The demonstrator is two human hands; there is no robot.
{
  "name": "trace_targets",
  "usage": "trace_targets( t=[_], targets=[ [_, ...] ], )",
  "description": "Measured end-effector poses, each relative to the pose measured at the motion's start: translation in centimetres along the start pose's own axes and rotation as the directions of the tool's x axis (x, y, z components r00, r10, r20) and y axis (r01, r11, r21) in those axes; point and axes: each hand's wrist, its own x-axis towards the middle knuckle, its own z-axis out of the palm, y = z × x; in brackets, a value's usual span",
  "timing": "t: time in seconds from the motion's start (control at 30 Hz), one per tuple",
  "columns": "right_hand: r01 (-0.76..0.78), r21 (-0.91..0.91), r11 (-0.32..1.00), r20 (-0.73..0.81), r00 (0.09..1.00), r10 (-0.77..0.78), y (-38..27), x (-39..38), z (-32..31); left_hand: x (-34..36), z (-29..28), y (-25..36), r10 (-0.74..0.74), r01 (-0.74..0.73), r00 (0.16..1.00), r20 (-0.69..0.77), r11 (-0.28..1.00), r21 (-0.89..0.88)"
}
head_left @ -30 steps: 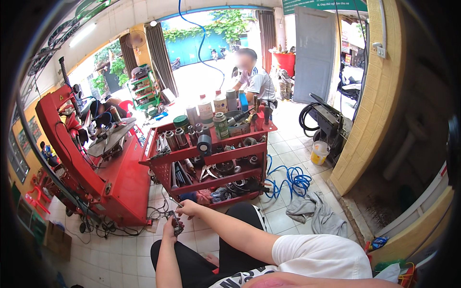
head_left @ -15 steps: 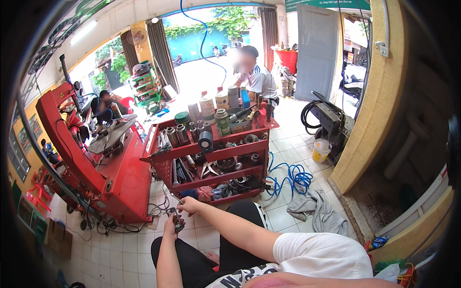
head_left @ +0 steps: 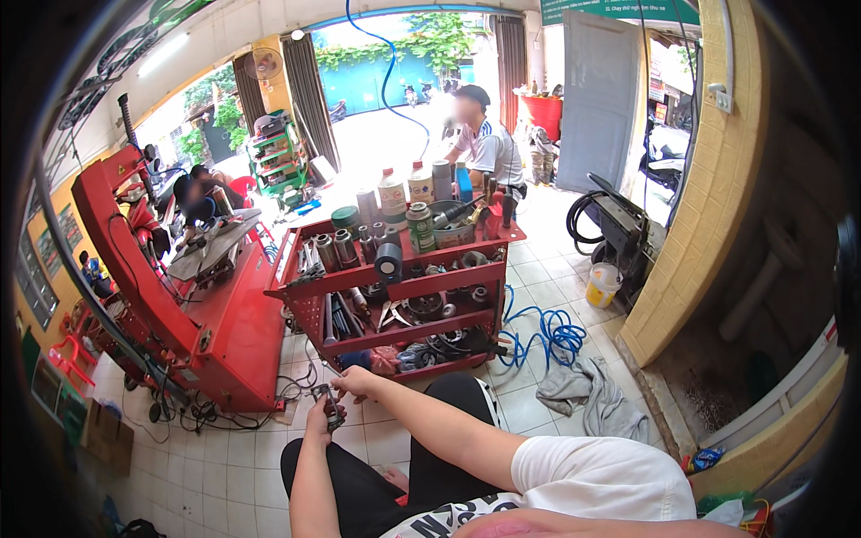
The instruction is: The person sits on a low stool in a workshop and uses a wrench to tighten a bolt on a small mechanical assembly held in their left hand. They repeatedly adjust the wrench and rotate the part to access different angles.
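Note:
Above my lap, my left hand is closed around a small dark metal part, whose exact kind is too small to make out. Just beyond it, my right hand grips a thin, light metal tool that points up and to the left. The tool's kind cannot be told. Both hands are close together, in front of the lower shelf of a red tool cart.
Sockets, spray cans and bottles crowd the cart's top. A red motorcycle lift stands left, with black cables nearby. Right of the cart are a coiled blue hose, a grey cloth and a bucket. A person sits beyond the cart.
The view has shifted slightly. Both hands stay almost in place, still holding the dark part and the thin tool.

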Motion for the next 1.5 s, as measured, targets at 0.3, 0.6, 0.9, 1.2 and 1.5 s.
trace_targets(
  t=[0.3,0.6,0.9,1.2,1.5],
  targets=[
    [0.034,0.037,0.999,0.009,0.999,-0.034,0.1,0.2,-0.1,-0.1,0.0,0.0,0.018,-0.017,1.0,0.007,1.0,-0.012],
    [-0.019,-0.028,0.999,0.002,1.0,0.019,0.1,0.2,-0.1,0.2,-0.3,-0.2,0.017,-0.018,1.0,0.014,1.0,0.014],
    [-0.089,0.065,0.994,0.048,0.995,0.085,-0.4,0.2,-0.7,-0.1,-0.2,-0.1,0.018,-0.018,1.0,0.0,0.999,0.031],
    [0.119,-0.02,0.993,0.063,0.991,-0.118,0.6,0.3,-0.7,0.1,0.1,-0.2,0.032,-0.032,0.999,0.003,0.999,0.033],
    [-0.19,-0.001,0.982,0.052,0.98,0.19,-1.1,-1.0,-0.8,0.1,-0.3,-0.2,0.039,-0.039,0.999,-0.002,0.998,0.048]
  ],
)
